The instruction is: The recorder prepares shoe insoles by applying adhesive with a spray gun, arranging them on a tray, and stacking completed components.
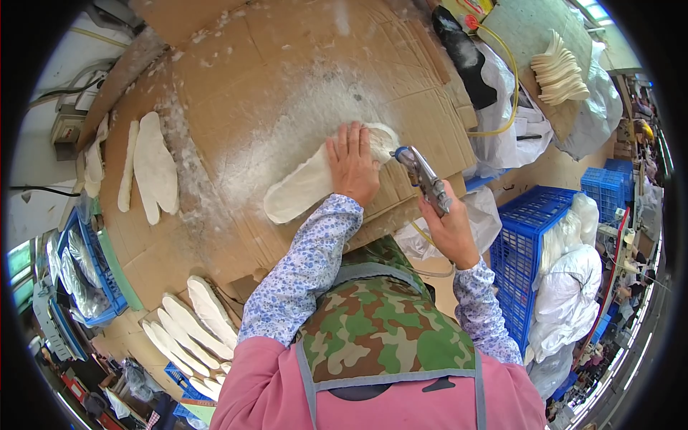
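A white, fuzzy insole (297, 189) lies at a slant on the cardboard-covered table (251, 64). My left hand (352, 165) rests flat on the middle of it, fingers stretched toward its far edge. In my right hand (453, 229) is a metal spray gun (430, 180), gripped by its handle. Its blue-ringed nozzle points left at the right end of the insole, a short gap away. The insole's middle is hidden under my left hand. Whether spray is coming out I cannot tell.
White residue coats the cardboard around the insole. More insoles (155, 168) lie to the left, and several (190, 326) line the near left. A stack of cream pieces (559, 72) sits far right. A yellow hose (514, 93) loops there. A blue crate (512, 251) stands right.
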Motion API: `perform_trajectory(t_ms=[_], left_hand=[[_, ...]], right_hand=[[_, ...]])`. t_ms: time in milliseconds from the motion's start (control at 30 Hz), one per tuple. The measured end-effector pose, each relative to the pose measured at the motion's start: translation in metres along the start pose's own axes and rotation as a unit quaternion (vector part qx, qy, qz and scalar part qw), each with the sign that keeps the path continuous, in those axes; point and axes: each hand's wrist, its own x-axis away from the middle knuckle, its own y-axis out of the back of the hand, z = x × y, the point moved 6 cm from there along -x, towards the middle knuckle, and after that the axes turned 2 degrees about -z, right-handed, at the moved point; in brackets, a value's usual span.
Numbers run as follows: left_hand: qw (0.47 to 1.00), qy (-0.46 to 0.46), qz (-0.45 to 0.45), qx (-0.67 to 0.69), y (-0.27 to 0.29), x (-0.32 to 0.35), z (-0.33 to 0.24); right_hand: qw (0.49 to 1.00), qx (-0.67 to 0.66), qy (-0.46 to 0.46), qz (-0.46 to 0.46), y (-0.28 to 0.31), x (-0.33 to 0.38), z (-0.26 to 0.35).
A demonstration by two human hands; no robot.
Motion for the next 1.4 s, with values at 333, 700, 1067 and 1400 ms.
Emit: perform_trajectory(t_ms=[333,700,1067,1400], left_hand=[[0.999,0.022,-0.019,0.031,0.015,0.01,0.006],[0.999,0.043,-0.022,0.015,0.026,0.029,0.018],[0.997,0.06,-0.038,0.009,0.036,0.047,0.031],[0.996,0.074,-0.051,0.002,0.044,0.062,0.044]], right_hand=[[0.999,0.004,0.028,0.019,-0.01,0.006,0.006],[0.998,0.02,0.046,0.024,-0.018,0.009,0.016],[0.998,0.032,0.041,0.04,-0.027,0.013,0.019],[0.996,0.032,0.059,0.054,-0.04,0.018,0.026]])
